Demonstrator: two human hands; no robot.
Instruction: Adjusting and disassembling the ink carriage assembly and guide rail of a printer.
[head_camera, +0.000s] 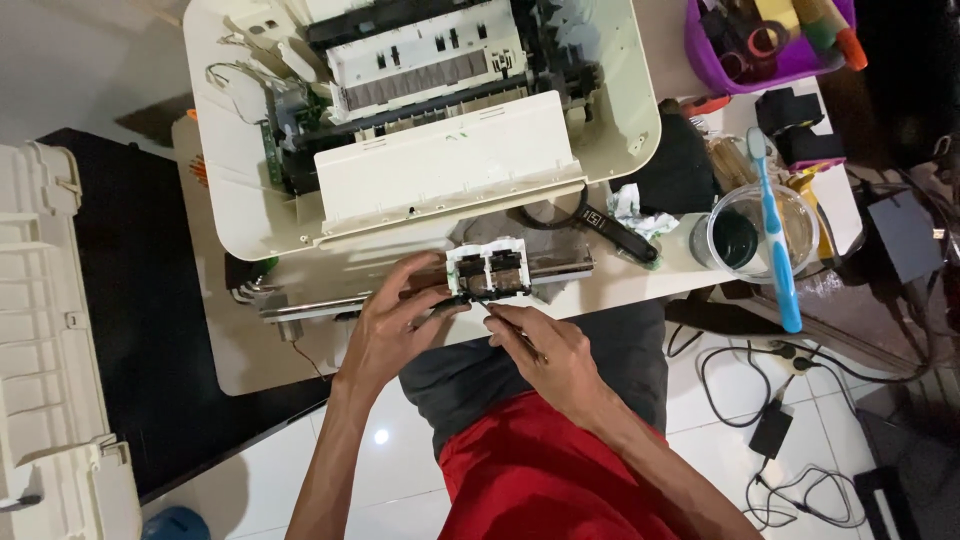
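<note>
A white cartridge carriage (487, 270) sits on a metal rail assembly (330, 297) at the near edge of a small white table (250, 360). My left hand (395, 325) grips the rail and the black strip just left of the carriage. Beside it, my right hand (535, 345) pinches a thin tool or strip right below the carriage. Behind them lies an opened white printer (420, 110) with its inner mechanism exposed.
A clear cup (760, 235) with a blue toothbrush (775, 225) stands at the right, beside a black strap (615, 228) and crumpled tissue. A purple basket (765, 40) holds tools at the back right. A white printer cover (50, 350) lies on the left; cables and an adapter (770, 430) lie on the floor.
</note>
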